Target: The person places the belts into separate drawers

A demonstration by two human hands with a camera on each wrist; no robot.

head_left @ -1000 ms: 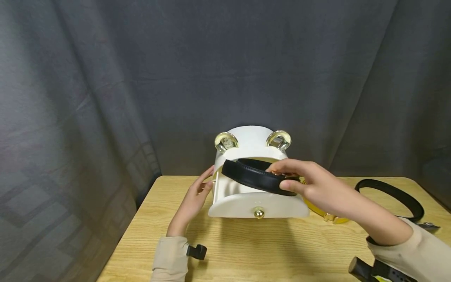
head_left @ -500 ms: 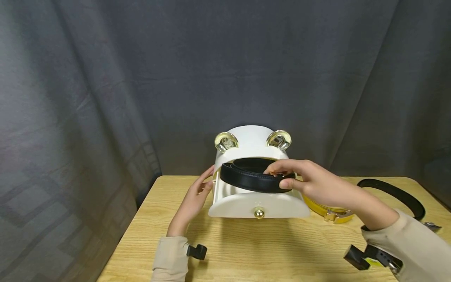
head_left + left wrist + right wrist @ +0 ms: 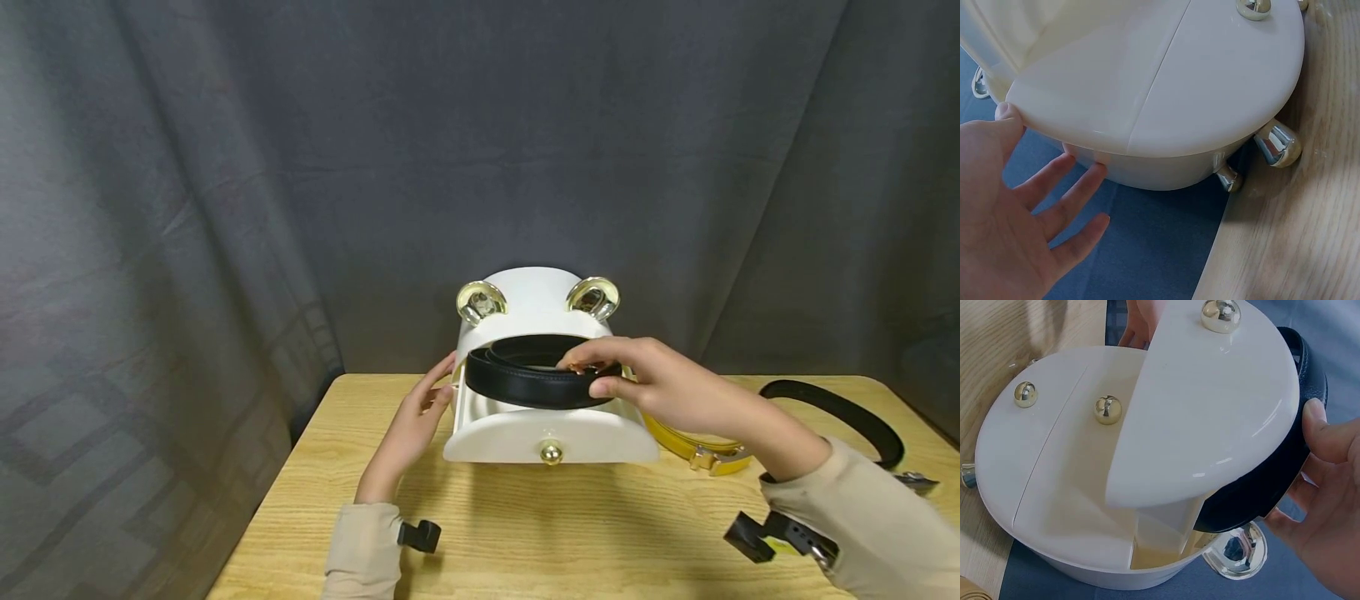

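Note:
A coiled black belt (image 3: pixel 525 390) with a gold buckle sits level in the pulled-out upper drawer (image 3: pixel 487 440) of a small white rounded cabinet (image 3: pixel 536 296). My right hand (image 3: pixel 645 377) pinches the coil at its buckle end, thumb outside and fingers inside the loop. In the right wrist view the belt (image 3: pixel 1260 487) shows behind the drawer front (image 3: pixel 1229 406), which hides part of it. My left hand (image 3: pixel 408 425) is at the cabinet's left side; in the left wrist view its fingertips touch the white wall, with the fingers spread and loosely straight.
Gold ear-shaped rings (image 3: pixel 482 302) stand on the cabinet top, and a gold knob (image 3: pixel 551 452) is on the drawer front. Right of the cabinet lies a coiled yellow belt (image 3: pixel 678 446). Another black belt (image 3: pixel 847 412) rests farther right on the wooden table (image 3: pixel 360 417). A grey curtain (image 3: pixel 525 150) hangs behind.
My right hand has moved slightly left, and the belt has gone from tilted to level, farther into the drawer. More of the yellow belt shows. My left hand has stayed put.

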